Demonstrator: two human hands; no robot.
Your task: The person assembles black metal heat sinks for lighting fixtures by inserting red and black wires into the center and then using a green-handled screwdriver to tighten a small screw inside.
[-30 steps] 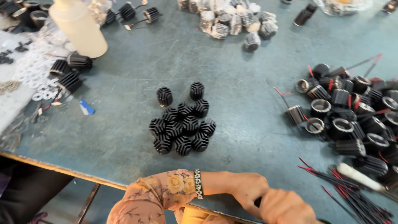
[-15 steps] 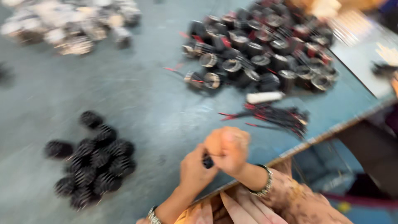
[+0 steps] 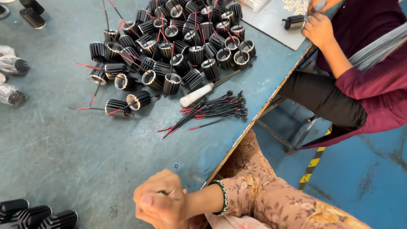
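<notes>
**Black finned parts all over, both my hands bunched up at the edge**

Blue-grey desk is scuffed, and my two hands sit right at its near edge, pressed together into one knot. My right hand is curled into a fist, forearm coming in from the right with a green bangle on the wrist and a floral sleeve behind it. My left hand is tucked underneath, mostly hidden. There's a small dark thing poking out between my fingers; the grip is closed tight around it, but I can't tell what it is.

Further up the desk: a big pile of black finned cylinders with red and black wires, a bundle of loose wires, and a white-handled tool just beside it. A few more finned parts lie at bottom left. Another person's hand holds one cylinder, top right.
</notes>
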